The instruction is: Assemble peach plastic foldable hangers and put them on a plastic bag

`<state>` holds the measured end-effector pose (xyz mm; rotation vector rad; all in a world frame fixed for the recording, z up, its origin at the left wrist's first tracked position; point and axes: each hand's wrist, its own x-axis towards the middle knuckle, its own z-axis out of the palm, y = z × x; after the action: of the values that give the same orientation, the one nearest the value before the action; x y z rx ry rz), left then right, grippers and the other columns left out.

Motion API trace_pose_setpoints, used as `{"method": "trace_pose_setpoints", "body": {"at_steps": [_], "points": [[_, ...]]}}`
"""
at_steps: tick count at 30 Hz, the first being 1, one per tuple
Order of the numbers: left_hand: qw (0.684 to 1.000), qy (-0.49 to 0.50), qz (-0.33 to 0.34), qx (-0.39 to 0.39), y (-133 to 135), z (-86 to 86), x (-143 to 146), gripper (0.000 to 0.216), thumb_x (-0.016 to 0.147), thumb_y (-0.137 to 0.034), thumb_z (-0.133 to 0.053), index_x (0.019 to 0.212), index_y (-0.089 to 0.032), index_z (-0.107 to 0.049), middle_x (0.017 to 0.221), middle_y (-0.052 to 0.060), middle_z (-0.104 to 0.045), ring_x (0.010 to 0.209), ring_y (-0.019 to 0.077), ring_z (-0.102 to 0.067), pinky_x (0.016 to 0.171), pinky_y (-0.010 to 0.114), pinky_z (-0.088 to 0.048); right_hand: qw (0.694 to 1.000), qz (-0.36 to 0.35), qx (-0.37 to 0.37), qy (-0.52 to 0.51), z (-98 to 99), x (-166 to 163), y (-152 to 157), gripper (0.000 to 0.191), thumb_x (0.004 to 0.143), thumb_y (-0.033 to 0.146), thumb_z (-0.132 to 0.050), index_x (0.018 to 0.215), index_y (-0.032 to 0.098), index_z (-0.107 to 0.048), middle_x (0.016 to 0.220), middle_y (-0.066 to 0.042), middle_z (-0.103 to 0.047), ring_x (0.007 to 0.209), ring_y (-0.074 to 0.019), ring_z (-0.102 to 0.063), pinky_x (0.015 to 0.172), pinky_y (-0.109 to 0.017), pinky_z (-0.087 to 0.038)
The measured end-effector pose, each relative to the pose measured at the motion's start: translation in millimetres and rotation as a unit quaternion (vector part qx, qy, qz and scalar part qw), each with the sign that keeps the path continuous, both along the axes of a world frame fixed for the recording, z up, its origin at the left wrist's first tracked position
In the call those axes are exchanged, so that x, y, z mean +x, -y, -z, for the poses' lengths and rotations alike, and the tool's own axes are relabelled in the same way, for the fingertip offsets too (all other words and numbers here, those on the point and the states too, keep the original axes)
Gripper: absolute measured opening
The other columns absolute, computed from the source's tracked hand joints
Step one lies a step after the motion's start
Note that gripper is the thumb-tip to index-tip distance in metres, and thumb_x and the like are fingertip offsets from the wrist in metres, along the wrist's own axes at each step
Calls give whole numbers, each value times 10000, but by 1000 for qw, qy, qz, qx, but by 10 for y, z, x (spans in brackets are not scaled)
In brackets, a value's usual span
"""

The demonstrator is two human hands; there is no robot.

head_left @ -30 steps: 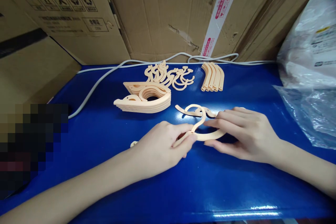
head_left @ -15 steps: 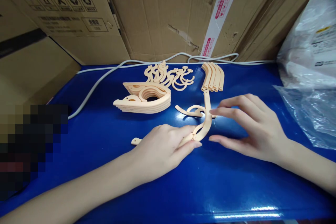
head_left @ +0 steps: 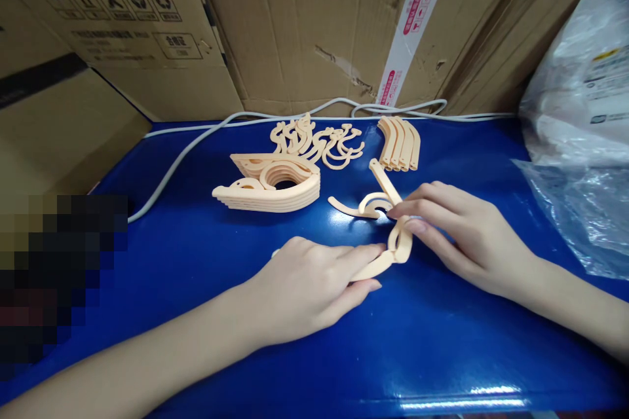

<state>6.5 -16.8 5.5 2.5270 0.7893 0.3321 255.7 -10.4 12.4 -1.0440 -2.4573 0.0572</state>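
Between my hands is a cream plastic folding hanger (head_left: pixel 375 267), its two curved arms joined at a hinge. Closed around one arm is my left hand (head_left: pixel 314 285), which hides most of that part. My right hand (head_left: pixel 455 226) pinches the other arm, with the thumb in front and fingers behind. That arm's far end sticks out beyond my fingers, up and to the left. Just behind the hinge lies a loose cream hook piece (head_left: pixel 351 209), partly covered by the held arm and my fingers.
A stack of folded hangers (head_left: pixel 272 200) stands left of centre. Behind it lies a pile of small hooks (head_left: pixel 314 141), with several curved arms (head_left: pixel 400 144) to the right. Cardboard boxes (head_left: pixel 314 26), a white cable (head_left: pixel 187 150) and a clear plastic bag (head_left: pixel 574 111) border the blue table (head_left: pixel 344 366).
My right hand has closed on the hanger's arm, where before its fingers were apart. The hinge has shifted right and the arm's far end now leans left. My left hand has moved slightly right.
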Motion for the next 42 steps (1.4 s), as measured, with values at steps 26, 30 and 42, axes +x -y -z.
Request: {"method": "trace_pose_setpoints", "body": {"at_steps": [26, 30, 42], "points": [[982, -45, -8, 185, -93, 78, 42, 458, 1013, -375, -472, 1377, -98, -495, 1495, 153, -473, 1333, 305, -489, 1074, 442, -419, 990, 102, -42, 84, 62, 256, -174, 162, 946, 195, -433, 1011, 202, -581, 957, -70, -607, 840, -208, -603, 699, -340, -493], [962, -38, -29, 267, -62, 25, 38, 409, 1031, -367, -430, 1308, -90, -548, 1331, 120, -629, 1075, 260, -650, 863, 373, -501, 988, 109, -70, 80, 68, 255, -183, 165, 956, 240, -418, 992, 213, -577, 1005, -95, -603, 839, -231, -615, 702, -376, -515], [972, -45, -14, 232, -72, 41, 29, 283, 994, -205, -456, 1214, -120, -614, 1152, 62, -681, 1026, 241, -625, 837, 383, -523, 992, 84, -23, 95, 117, 273, -235, 120, 950, 170, -443, 986, 205, -552, 986, -69, -611, 854, -200, -609, 703, -333, -511]]}}
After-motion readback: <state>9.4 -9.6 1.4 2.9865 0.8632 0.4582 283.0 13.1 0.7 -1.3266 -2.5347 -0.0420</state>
